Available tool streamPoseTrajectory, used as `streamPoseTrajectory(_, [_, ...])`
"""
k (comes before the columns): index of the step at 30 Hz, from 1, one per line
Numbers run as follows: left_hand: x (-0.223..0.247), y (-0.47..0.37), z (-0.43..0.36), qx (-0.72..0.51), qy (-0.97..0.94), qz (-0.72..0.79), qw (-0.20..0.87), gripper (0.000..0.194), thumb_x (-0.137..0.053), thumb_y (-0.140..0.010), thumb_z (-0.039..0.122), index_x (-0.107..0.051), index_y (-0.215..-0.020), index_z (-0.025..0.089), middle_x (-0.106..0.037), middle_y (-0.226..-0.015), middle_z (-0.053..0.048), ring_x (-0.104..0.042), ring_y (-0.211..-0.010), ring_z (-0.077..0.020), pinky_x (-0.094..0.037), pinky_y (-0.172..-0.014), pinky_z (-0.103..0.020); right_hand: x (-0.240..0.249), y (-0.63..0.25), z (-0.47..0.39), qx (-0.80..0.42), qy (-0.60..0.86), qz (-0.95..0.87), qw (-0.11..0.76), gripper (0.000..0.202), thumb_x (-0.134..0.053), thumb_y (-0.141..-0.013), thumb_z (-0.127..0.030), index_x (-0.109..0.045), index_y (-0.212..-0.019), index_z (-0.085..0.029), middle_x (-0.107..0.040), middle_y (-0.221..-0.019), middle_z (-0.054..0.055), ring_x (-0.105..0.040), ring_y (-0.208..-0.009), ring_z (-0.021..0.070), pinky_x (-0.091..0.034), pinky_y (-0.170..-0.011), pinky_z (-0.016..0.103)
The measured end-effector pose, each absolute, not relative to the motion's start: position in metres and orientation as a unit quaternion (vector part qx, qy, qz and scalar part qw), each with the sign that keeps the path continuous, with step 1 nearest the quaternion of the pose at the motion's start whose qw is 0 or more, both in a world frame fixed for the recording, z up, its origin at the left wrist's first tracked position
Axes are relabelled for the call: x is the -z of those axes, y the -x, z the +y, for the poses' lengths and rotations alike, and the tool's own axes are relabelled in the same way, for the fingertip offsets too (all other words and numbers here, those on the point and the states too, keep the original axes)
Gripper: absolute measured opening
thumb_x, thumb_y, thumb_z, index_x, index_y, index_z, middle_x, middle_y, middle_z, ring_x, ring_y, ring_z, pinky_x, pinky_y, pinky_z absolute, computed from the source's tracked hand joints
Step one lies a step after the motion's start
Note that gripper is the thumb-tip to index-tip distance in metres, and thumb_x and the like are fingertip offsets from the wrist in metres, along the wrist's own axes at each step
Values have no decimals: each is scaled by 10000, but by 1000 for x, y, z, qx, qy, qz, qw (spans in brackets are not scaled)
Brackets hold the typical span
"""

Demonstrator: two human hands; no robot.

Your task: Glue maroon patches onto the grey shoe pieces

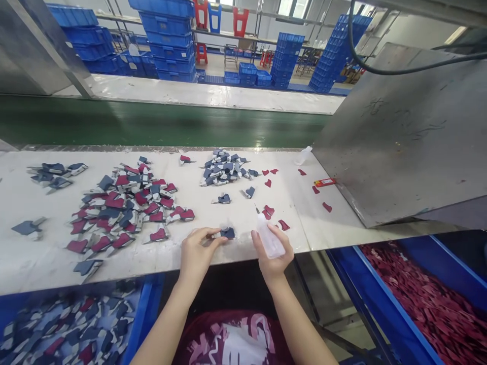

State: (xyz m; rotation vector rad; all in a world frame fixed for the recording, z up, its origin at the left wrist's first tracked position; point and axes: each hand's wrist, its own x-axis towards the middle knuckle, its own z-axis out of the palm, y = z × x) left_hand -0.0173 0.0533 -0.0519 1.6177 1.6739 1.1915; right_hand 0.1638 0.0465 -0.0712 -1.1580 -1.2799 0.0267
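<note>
Near the front edge of the white work surface, my left hand pinches a small dark blue and grey plastic part. My right hand is wrapped round a white squeeze bottle with a thin needle tip, which points up and to the left, apart from the part. Close beyond the bottle lie small dark red pieces. Two loose blue parts, one of them a blue-grey part, rest behind my left hand. Farther back is a pile of blue-grey parts.
A large pile of red-and-grey and blue-and-grey parts spreads at left. Blue bins stand below, a left bin and a right bin of red pieces. A metal panel rises at right, near a red-yellow cutter. Behind runs a green belt.
</note>
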Motion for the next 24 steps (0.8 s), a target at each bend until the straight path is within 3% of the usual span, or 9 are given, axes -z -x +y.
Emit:
streamPoseTrajectory(5, [61,17,49,-433,-671,580,161,137,-783,-764,319,-714,-781,202,-724,-787,-29,-655,-791,-212,-515,-742,-348,71,-161,38,-27,517,-571,637,308,-696,-784,-414,-686,-992,-187,-752,-828,96,-733,-707,267,-615,-620,389])
streamPoseTrajectory(11, [67,14,48,-423,-720,546,66,164,-684,-874,309,-733,-954,175,-742,-834,-61,-615,-779,-207,-497,-726,-347,67,-154,40,-25,530,-568,629,189,-706,-789,-325,-704,-909,-179,-760,-791,92,-733,-655,246,-619,-592,362])
streamPoseTrajectory(24, [67,14,49,-419,-722,546,67,157,-669,-888,305,-738,-962,185,-743,-834,-58,-618,-765,-200,-495,-728,-346,64,-152,44,-76,580,-561,586,203,-695,-824,-340,-738,-913,-163,-765,-820,103,-738,-671,243,-627,-639,351])
